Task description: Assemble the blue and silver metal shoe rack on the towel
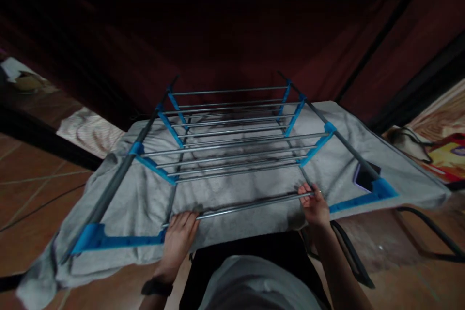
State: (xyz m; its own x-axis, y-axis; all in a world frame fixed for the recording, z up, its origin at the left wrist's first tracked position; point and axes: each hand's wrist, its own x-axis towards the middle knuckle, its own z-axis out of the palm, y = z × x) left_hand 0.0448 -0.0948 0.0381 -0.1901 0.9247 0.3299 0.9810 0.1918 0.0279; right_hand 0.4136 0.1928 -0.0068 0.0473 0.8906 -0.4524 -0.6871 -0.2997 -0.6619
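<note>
Left hand [181,232] and right hand [317,209] grip the near rod [250,206] of a blue-and-grey rack [240,142].

Seen from the head camera, the left hand sits at 7 o'clock, its fingers folded over the rod's left end, just beside a blue bracket [123,242]; the right hand, at 4 o'clock, curls its fingers around the rod's right end. The rack fills the middle, resting on a rumpled grey blanket [127,208], its other rods set one behind another toward 12 o'clock. At 2 o'clock from the right hand, a dark phone [361,178] lies on the blanket. A black wristband [158,286] circles the left wrist. Dark red panelling [232,48] stands at 12 o'clock; a striped cloth [90,128] shows at 9.
</note>
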